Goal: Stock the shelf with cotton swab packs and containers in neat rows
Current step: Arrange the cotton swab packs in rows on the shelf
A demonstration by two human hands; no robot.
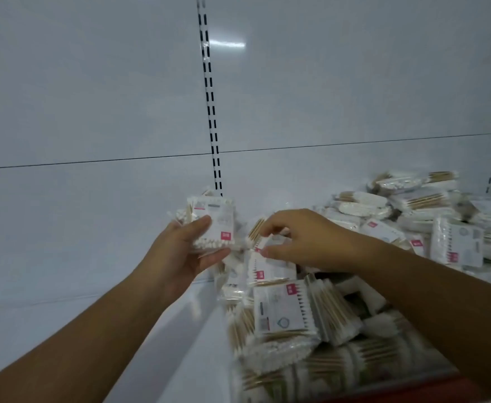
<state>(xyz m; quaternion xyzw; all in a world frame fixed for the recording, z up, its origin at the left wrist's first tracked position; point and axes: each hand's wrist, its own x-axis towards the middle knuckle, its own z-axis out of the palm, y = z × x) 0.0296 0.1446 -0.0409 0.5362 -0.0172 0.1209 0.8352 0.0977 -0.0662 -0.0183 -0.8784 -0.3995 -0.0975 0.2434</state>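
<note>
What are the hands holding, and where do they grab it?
The left hand holds a cotton swab pack by its lower edge, thumb on the front. The right hand pinches the top edge of another pack.

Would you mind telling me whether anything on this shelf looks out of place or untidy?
Yes: the cotton swab packs lie in a jumbled heap on the right of the shelf, tilted and overlapping at mixed angles rather than in rows. The left hand holds some; the right hand pinches another.
</note>
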